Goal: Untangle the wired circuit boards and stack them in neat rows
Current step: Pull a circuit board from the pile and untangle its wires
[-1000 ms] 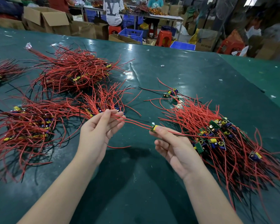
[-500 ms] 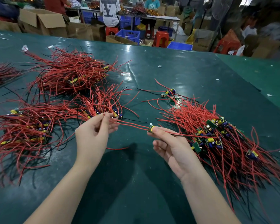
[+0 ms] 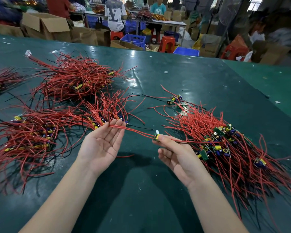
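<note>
R hand pinches small board; L hand flat, palm up, red wires across fingertips.

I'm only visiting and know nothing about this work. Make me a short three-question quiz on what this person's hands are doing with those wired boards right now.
1. True or false: the left hand lies palm up with its fingers straight under the red wires.
2. What does the right hand pinch? A) a small circuit board B) a blue crate C) a cardboard box
3. Fill in: the tangled pile lies to the person's ____.

Key: 1 true; 2 A; 3 right.
</note>
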Available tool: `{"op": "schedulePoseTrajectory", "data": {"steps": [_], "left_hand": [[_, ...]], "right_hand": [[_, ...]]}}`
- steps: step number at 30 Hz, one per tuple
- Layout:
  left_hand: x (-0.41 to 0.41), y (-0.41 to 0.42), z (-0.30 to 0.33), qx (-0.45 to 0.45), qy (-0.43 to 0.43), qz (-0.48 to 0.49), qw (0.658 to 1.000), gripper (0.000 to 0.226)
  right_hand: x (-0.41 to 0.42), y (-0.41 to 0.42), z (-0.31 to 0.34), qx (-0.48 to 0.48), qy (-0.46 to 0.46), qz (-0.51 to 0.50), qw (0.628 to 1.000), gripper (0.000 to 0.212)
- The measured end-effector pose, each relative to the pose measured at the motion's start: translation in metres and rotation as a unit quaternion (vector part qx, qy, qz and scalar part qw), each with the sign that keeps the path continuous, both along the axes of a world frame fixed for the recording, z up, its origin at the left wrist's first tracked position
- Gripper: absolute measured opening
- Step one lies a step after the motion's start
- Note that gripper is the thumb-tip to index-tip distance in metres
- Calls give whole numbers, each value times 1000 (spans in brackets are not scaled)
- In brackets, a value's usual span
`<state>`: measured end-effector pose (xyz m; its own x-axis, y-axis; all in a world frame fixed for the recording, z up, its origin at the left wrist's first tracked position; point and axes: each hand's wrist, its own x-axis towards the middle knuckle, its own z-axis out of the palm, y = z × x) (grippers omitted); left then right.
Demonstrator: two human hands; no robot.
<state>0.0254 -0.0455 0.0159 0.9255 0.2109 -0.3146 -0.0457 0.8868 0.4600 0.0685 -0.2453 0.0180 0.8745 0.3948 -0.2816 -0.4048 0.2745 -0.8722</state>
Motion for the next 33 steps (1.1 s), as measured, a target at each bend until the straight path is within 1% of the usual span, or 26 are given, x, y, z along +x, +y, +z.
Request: {"op": "schedulePoseTrajectory", "data": {"steps": [1,3,5,7,11,18,22,24,27,33], "left_hand": [[1,0,0,15,-1,2,1000,25],[2,1,0,74,0,17,997,35],[4,0,-1,115,-6,25,993,36],[4,1,-1,122,-19,15,992,33],[3,0,-2,110,-34,-21,993,41],[3,-4,-3,115,-13,-46,992,50],[4,-8,-5,115,-10,-54,992,46],[6,-8,-7,130,-11,-34,991,40],[7,-7,-9,150,-10,9,989,31],[7,-4,-10,158,9,53,986,22]], "right_hand": [[0,0,0,0,-1,1,1000,29],[0,0,-2,0,-3,-4,1000,29],[1,-1,-3,0,-1,-13,1000,27],[1,-1,-3,4,5,-23,1000,23],[2,0,-1,10,13,-43,999,31],[2,-3,2,37,0,-47,998,28],[1,-3,2,38,-8,-41,998,29],[1,-3,2,17,-16,-41,999,25],[1,-2,1,-25,-39,-41,998,13],[-2,-3,2,-65,-86,-39,993,10]]}}
